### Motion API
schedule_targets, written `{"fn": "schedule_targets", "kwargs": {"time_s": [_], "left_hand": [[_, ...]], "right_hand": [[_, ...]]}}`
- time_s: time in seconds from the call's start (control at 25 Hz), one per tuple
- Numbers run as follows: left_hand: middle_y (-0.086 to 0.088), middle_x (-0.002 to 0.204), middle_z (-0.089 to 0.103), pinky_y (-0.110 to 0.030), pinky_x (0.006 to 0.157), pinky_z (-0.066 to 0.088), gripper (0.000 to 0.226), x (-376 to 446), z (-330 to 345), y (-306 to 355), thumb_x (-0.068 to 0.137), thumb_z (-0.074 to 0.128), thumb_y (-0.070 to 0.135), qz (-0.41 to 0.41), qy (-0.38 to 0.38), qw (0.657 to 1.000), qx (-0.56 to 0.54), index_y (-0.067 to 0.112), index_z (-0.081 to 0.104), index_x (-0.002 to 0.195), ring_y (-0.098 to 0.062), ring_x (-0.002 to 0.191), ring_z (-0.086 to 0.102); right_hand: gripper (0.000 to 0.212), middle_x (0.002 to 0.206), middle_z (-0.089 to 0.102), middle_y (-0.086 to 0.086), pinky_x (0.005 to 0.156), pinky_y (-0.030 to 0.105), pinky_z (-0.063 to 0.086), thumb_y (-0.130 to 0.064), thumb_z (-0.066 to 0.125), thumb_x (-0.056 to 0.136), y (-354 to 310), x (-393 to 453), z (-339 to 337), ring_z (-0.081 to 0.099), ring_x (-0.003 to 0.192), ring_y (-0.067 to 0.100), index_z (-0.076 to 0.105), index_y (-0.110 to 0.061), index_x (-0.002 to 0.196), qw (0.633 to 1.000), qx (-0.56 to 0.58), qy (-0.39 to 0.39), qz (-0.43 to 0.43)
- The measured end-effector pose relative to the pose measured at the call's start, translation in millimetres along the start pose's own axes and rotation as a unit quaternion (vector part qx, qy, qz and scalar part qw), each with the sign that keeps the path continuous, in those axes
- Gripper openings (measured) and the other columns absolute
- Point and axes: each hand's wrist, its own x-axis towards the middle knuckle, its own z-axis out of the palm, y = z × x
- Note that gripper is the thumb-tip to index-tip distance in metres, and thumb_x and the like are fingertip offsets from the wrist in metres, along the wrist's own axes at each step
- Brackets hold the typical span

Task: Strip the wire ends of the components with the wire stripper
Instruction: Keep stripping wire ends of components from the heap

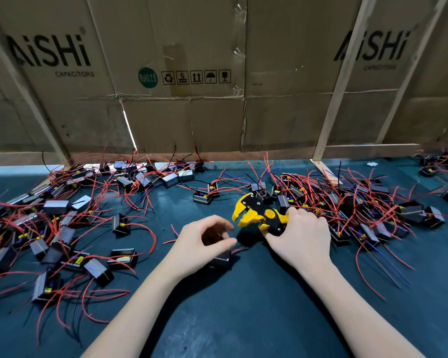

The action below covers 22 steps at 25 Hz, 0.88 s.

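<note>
Right hand (299, 237) gripped the yellow-and-black wire stripper (260, 211) by its handles, fingers curled round them, tool head pointing left with its jaws apart. Left hand (201, 244) hovered just left of the stripper head, fingers and thumb curled in a loose ring; whether it pinched a wire could not be told, motion blur there. A black component (221, 259) lay on the green table (243, 306) right under the left hand, partly hidden by it, a red wire (239, 250) running out to its right. Pile of black components with red wires on the left (60, 228), another pile on the right (360, 202), just behind the right hand. A few blue and black wires mixed in. Cardboard boxes (181, 120) printed AiSHi CAPACITORS stood along the back edge of the table behind light wooden slats (339, 81)
</note>
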Motion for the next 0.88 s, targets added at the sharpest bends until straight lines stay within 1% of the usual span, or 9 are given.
{"fn": "schedule_targets", "kwargs": {"time_s": [0.08,0.24,0.32,0.4,0.52,0.64,0.72,0.8,0.88], "left_hand": [[0.011,0.078,0.069,-0.015,0.067,0.047,0.01,-1,2,5,0.078,0.081,0.027,0.023,-0.011,0.996,0.08,0.026,0.073,0.084,-0.005,0.07,0.062],[0.017,0.063,0.062,-0.015,0.061,0.042,0.008,1,9,14,0.074,0.073,0.018,0.009,-0.005,0.99,0.143,0.025,0.07,0.073,-0.002,0.061,0.056],[0.016,0.063,0.062,-0.017,0.063,0.042,0.006,1,14,15,0.072,0.069,0.018,-0.001,0.004,0.984,0.179,0.024,0.068,0.073,-0.003,0.063,0.055],[0.014,0.069,0.065,-0.02,0.071,0.043,0.004,0,16,15,0.073,0.067,0.019,0.0,0.001,0.98,0.199,0.023,0.066,0.074,-0.005,0.074,0.057],[0.015,0.077,0.065,-0.024,0.078,0.037,0.007,-2,16,14,0.085,0.064,0.016,0.019,-0.021,0.985,0.17,0.022,0.062,0.081,-0.006,0.084,0.053],[0.012,0.077,0.06,-0.024,0.079,0.039,0.01,-3,14,15,0.095,0.058,0.013,0.049,-0.015,0.991,0.121,0.018,0.056,0.086,-0.01,0.078,0.053],[0.007,0.072,0.063,-0.013,0.077,0.041,0.013,-3,13,16,0.096,0.056,0.009,0.056,0.014,0.996,0.073,0.017,0.054,0.086,-0.012,0.072,0.057],[0.004,0.067,0.064,-0.003,0.074,0.036,0.014,-2,12,16,0.095,0.057,0.007,0.038,0.057,0.997,0.037,0.018,0.055,0.085,-0.017,0.067,0.057],[0.002,0.065,0.065,-0.002,0.073,0.034,0.015,0,11,14,0.093,0.059,0.007,0.013,0.088,0.996,-0.003,0.019,0.057,0.085,-0.018,0.062,0.052]], "right_hand": [[0.059,0.093,0.066,0.001,0.079,0.037,0.038,-0.073,0.051,0.074,2,1,-1,0.062,0.092,0.026,0.057,-0.017,0.089,1.0,0.008,0.0,0.008],[0.057,0.094,0.066,-0.002,0.08,0.037,0.037,-0.074,0.05,0.074,4,2,-1,0.062,0.094,0.024,0.055,-0.02,0.088,1.0,0.023,-0.006,0.015],[0.056,0.094,0.066,-0.001,0.079,0.037,0.037,-0.074,0.051,0.074,5,2,-2,0.062,0.094,0.024,0.054,-0.02,0.087,0.999,0.029,-0.006,0.013],[0.056,0.093,0.065,-0.001,0.08,0.037,0.037,-0.075,0.05,0.074,5,2,-2,0.061,0.094,0.025,0.054,-0.02,0.087,1.0,0.028,-0.009,0.011],[0.057,0.094,0.065,-0.001,0.081,0.037,0.038,-0.074,0.051,0.073,4,2,-2,0.061,0.094,0.025,0.055,-0.019,0.088,0.999,0.027,-0.01,0.014],[0.058,0.096,0.066,-0.001,0.08,0.037,0.038,-0.073,0.051,0.073,4,3,-2,0.061,0.095,0.025,0.057,-0.019,0.091,1.0,0.014,-0.005,0.016],[0.057,0.095,0.066,0.0,0.079,0.037,0.038,-0.072,0.051,0.073,6,3,-2,0.061,0.094,0.026,0.057,-0.018,0.09,1.0,0.009,-0.005,0.013],[0.054,0.092,0.065,0.0,0.079,0.038,0.037,-0.07,0.053,0.073,5,3,-2,0.061,0.092,0.026,0.056,-0.018,0.087,1.0,0.013,-0.003,0.006],[0.053,0.091,0.065,0.0,0.079,0.038,0.037,-0.068,0.056,0.072,4,2,-1,0.061,0.091,0.026,0.056,-0.018,0.087,1.0,0.015,0.0,0.002]]}}
